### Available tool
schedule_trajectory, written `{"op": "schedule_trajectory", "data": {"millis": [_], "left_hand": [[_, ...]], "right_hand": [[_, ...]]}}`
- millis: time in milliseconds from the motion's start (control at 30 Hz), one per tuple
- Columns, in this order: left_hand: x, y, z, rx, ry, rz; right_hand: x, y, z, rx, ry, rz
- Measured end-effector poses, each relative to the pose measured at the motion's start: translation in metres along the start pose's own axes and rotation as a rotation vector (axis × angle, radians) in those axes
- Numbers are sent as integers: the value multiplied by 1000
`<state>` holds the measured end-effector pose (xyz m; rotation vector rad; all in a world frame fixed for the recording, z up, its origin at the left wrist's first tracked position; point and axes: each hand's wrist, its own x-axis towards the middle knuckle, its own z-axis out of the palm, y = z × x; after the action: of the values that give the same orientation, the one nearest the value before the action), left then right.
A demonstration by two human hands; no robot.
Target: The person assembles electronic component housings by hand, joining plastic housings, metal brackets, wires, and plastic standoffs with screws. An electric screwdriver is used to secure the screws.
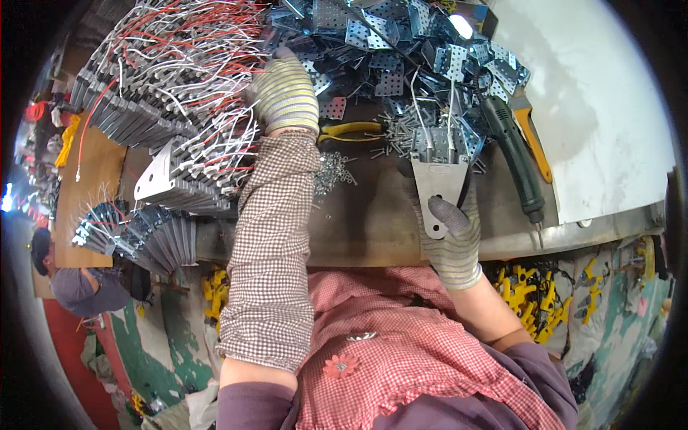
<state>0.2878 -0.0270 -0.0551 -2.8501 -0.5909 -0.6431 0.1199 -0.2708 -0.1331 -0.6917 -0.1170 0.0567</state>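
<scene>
My right hand [453, 233], in a striped glove with grey fingertips, grips a flat silver metal bracket [438, 183] above the bench's front edge. The thumb lies on the bracket's narrow end. At the wide end sits a perforated plate [428, 141], with white wires rising from it. My left hand [288, 92], also gloved, reaches to the far left between a stack of wired metal parts [179, 79] and a heap of bluish perforated plates [387, 43]. Its fingers are mostly hidden, so what they touch is unclear.
Yellow-handled pliers [351, 131] lie beside loose screws [405, 132] and small nuts [333, 172]. A green electric screwdriver [512, 154] and a yellow-handled tool [532, 136] lie at right by a white sheet [602, 107]. Another person [79, 290] sits far left.
</scene>
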Motion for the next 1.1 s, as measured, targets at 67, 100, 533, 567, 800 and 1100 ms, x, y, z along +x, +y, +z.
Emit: {"op": "schedule_trajectory", "data": {"millis": [67,100,533,567,800,1100], "left_hand": [[-3,1,-9,-29,6,22],[-9,3,-18,-28,7,19],[-157,7,-96,-655,246,762],[-163,4,-98,-780,221,771],[-237,-12,-186,-1557,268,1008],[-269,-25,-162,-1336,31,662]], "right_hand": [[0,-2,-1,12,-9,18],[0,-2,-1,22,-18,34],[-17,-1,2,52,-85,424],[-16,0,3,44,-74,425],[-5,6,-5,72,-157,371],[-4,13,12,176,-135,391]]}}
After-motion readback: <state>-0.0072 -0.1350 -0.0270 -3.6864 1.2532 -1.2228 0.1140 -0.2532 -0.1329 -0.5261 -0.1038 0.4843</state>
